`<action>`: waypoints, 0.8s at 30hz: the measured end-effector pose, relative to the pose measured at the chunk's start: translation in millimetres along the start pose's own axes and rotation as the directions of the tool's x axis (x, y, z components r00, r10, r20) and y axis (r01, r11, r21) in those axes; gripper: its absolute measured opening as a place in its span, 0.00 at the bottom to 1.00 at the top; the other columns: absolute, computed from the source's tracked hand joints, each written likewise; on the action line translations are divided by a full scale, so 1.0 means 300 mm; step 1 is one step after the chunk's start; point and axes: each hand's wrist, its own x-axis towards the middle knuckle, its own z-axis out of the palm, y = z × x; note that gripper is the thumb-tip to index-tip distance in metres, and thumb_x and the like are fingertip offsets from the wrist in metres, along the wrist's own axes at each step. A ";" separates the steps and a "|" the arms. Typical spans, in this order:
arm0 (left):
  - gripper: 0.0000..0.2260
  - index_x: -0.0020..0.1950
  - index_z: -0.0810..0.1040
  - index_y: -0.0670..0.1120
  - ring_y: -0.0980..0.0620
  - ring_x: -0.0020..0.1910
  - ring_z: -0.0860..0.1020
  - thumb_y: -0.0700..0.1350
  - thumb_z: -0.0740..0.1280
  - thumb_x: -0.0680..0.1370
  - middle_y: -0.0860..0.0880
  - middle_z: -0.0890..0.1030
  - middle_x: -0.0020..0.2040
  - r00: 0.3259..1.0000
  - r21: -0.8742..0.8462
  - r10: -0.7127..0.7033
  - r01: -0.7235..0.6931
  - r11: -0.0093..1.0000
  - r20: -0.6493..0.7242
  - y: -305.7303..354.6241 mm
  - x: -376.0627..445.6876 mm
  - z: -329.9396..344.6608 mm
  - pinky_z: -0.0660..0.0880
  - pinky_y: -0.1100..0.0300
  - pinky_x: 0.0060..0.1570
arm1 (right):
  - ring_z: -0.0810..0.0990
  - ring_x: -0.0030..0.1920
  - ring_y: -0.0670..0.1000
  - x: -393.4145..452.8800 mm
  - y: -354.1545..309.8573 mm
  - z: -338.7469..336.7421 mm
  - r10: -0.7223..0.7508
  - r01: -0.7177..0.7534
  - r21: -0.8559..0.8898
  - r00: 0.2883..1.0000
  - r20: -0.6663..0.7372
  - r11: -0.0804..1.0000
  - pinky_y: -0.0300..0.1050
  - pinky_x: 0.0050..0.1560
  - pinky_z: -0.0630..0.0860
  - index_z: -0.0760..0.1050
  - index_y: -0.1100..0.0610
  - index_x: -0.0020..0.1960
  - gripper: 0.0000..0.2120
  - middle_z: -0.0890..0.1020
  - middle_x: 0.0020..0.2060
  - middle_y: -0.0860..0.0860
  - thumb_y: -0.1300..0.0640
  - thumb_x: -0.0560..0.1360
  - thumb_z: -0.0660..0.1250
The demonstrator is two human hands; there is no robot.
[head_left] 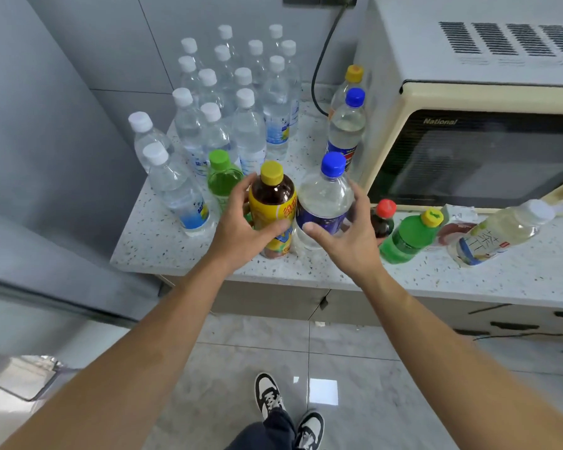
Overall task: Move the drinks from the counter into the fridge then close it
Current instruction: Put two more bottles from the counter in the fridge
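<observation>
Speckled white desk [163,245] carries a crowd of drinks beside a cream microwave [468,131]. At its front edge the left hand [241,219] is wrapped around a brown tea bottle [273,203] with a yellow cap. Touching it, a clear blue-capped bottle [325,196] stands upright, the right hand [345,232] cupping it with fingers spread.

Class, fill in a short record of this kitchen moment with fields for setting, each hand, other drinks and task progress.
setting: speckled counter beside a microwave
left hand: grips the yellow-capped brown drink
right hand: curled round the blue-capped clear bottle
other drinks: cluster of white-capped water bottles; pale tea bottle further right along the counter
task progress: both gripped bottles on the counter, not yet lifted
</observation>
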 end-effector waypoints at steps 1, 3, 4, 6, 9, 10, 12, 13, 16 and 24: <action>0.41 0.74 0.61 0.60 0.59 0.68 0.71 0.52 0.79 0.67 0.58 0.71 0.71 1.000 -0.010 -0.006 0.006 1.000 0.013 -0.007 0.010 -0.001 0.72 0.57 0.67 | 0.73 0.68 0.40 0.005 0.017 0.006 0.015 -0.015 0.025 1.000 0.008 1.000 0.31 0.63 0.72 0.60 0.53 0.76 0.48 0.73 0.67 0.39 0.47 0.64 0.82; 0.41 0.73 0.62 0.62 0.64 0.65 0.73 0.53 0.80 0.66 0.60 0.73 0.68 0.999 -0.015 0.003 -0.002 1.000 0.047 -0.009 0.035 -0.006 0.72 0.67 0.62 | 0.72 0.68 0.41 0.021 0.039 0.010 0.024 -0.025 0.051 0.999 0.021 0.998 0.36 0.65 0.73 0.60 0.54 0.76 0.50 0.73 0.67 0.39 0.49 0.62 0.83; 0.40 0.71 0.63 0.63 0.67 0.63 0.73 0.53 0.81 0.65 0.62 0.74 0.66 0.997 -0.014 0.005 -0.004 1.000 0.071 -0.006 0.050 -0.009 0.72 0.72 0.58 | 0.73 0.69 0.43 0.032 0.046 0.012 0.023 -0.024 0.058 0.999 0.029 0.998 0.41 0.67 0.73 0.60 0.55 0.76 0.51 0.73 0.67 0.42 0.49 0.61 0.83; 0.40 0.68 0.63 0.64 0.69 0.60 0.74 0.51 0.82 0.63 0.64 0.74 0.63 0.991 -0.021 -0.019 0.022 1.000 0.130 -0.001 0.079 -0.015 0.73 0.73 0.54 | 0.74 0.69 0.46 0.054 0.054 0.018 0.026 -0.030 0.070 0.999 0.047 0.997 0.49 0.68 0.74 0.59 0.56 0.76 0.53 0.73 0.68 0.48 0.47 0.59 0.84; 0.36 0.63 0.68 0.64 0.65 0.57 0.78 0.50 0.83 0.61 0.62 0.79 0.60 0.979 -0.078 -0.076 0.092 0.993 0.187 -0.006 0.096 -0.015 0.76 0.62 0.57 | 0.75 0.68 0.47 0.069 0.061 0.022 0.046 -0.051 0.078 0.997 0.064 0.996 0.50 0.67 0.75 0.60 0.54 0.74 0.52 0.74 0.67 0.50 0.49 0.59 0.85; 0.35 0.62 0.70 0.64 0.64 0.56 0.79 0.51 0.83 0.61 0.61 0.80 0.58 0.978 -0.088 -0.081 0.099 0.991 0.192 -0.011 0.097 -0.016 0.77 0.60 0.57 | 0.76 0.67 0.47 0.070 0.067 0.024 0.049 -0.054 0.076 0.997 0.061 0.996 0.50 0.66 0.76 0.60 0.54 0.74 0.51 0.75 0.67 0.50 0.50 0.59 0.85; 0.33 0.60 0.71 0.65 0.66 0.55 0.79 0.54 0.83 0.59 0.63 0.81 0.56 0.980 -0.090 -0.072 0.089 0.992 0.184 -0.012 0.093 -0.018 0.76 0.63 0.54 | 0.77 0.65 0.45 0.073 0.072 0.028 0.051 -0.054 0.078 0.998 0.037 0.996 0.46 0.63 0.78 0.62 0.50 0.72 0.48 0.76 0.65 0.48 0.51 0.60 0.85; 0.33 0.59 0.71 0.65 0.68 0.54 0.78 0.57 0.82 0.59 0.64 0.80 0.55 0.982 -0.078 -0.071 0.085 0.993 0.174 -0.007 0.091 -0.019 0.75 0.65 0.52 | 0.77 0.64 0.43 0.076 0.071 0.030 0.050 -0.052 0.077 0.998 0.023 0.996 0.41 0.61 0.78 0.63 0.46 0.71 0.46 0.76 0.64 0.46 0.51 0.60 0.85; 0.35 0.60 0.70 0.65 0.72 0.52 0.77 0.61 0.80 0.57 0.65 0.79 0.55 0.986 -0.025 -0.090 0.094 0.995 0.143 0.011 0.083 -0.025 0.73 0.67 0.48 | 0.77 0.61 0.39 0.077 0.065 0.036 0.041 -0.042 0.068 0.999 0.007 0.997 0.32 0.54 0.76 0.63 0.40 0.66 0.43 0.76 0.61 0.41 0.50 0.60 0.85; 0.33 0.61 0.67 0.67 0.70 0.53 0.75 0.66 0.76 0.60 0.68 0.76 0.53 0.994 0.147 -0.069 0.056 0.988 0.083 0.124 0.075 -0.042 0.71 0.69 0.47 | 0.73 0.63 0.38 0.104 -0.061 -0.008 -0.051 0.055 -0.104 0.998 0.046 0.993 0.34 0.62 0.72 0.63 0.42 0.67 0.37 0.74 0.62 0.40 0.43 0.65 0.81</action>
